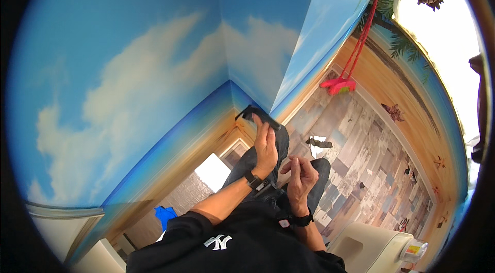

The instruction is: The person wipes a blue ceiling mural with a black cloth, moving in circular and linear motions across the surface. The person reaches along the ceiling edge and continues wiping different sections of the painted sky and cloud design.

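My left hand (267, 149) holds a dark hand-held tool (263, 115) with a thin angled end, raised near the corner of the painted wall (166, 91). The exact kind of tool is not clear. My right hand (303, 176) is lower and to the right, over my lap, with its fingers curled and the thumb against them. Whether something small sits between those fingertips is hidden. Both wrists wear black bands. My knees, in dark jeans (284, 143), are bent below the hands.
A red broom and dustpan (340, 85) lean by the far wall. On the wood-look floor (348, 149) a black object (321, 143) lies over white scrap. A white sheet (214, 172) and blue cloth (165, 214) are at left; a beige plastic unit (361, 248) stands at lower right.
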Demonstrator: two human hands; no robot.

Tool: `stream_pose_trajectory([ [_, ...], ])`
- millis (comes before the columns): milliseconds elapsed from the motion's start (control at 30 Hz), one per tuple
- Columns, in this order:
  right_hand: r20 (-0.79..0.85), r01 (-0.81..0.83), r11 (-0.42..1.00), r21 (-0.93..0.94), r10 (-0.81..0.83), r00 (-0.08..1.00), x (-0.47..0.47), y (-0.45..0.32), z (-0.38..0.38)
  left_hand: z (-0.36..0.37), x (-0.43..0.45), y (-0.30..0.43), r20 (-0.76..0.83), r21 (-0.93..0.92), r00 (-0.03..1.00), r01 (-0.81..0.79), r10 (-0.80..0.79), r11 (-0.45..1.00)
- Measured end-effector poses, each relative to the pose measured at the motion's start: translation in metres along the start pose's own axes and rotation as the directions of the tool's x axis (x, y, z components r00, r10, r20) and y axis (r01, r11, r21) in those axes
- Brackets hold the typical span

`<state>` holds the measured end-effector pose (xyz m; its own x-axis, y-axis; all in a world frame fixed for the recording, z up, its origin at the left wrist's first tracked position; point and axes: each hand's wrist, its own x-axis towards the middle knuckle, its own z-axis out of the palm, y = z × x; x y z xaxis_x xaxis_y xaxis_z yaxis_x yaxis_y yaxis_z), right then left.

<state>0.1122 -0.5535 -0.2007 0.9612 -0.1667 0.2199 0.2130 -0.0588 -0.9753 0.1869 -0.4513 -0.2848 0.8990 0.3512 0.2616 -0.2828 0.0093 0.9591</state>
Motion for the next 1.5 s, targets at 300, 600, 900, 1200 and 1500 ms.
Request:
stream_pose_trajectory([
  [300,0.064,-0.021,1.000,-0.017,0.022,0.998,-0.002,0.006,0.007,0.003,0.057,0.024,-0.051,0.414,0.848,-0.463,0.528,0.784],
  [600,0.113,-0.017,0.999,-0.032,0.021,0.993,0.007,0.005,0.013,0.014,0.129,0.156,-0.006,0.436,0.580,-0.732,0.814,0.524],
  [900,0.112,-0.019,0.999,0.028,0.016,0.994,0.008,0.000,0.018,0.023,0.188,0.269,0.038,0.353,0.394,-0.865,0.918,0.356],
  [1200,0.111,-0.045,0.999,-0.001,0.045,0.993,0.006,0.011,0.017,-0.003,0.087,0.086,0.047,0.469,0.819,-0.524,0.572,0.711],
  [1500,0.104,-0.055,0.998,-0.027,0.057,0.993,0.006,0.010,0.019,-0.030,0.138,0.089,0.030,0.436,0.765,-0.589,0.643,0.681],
])
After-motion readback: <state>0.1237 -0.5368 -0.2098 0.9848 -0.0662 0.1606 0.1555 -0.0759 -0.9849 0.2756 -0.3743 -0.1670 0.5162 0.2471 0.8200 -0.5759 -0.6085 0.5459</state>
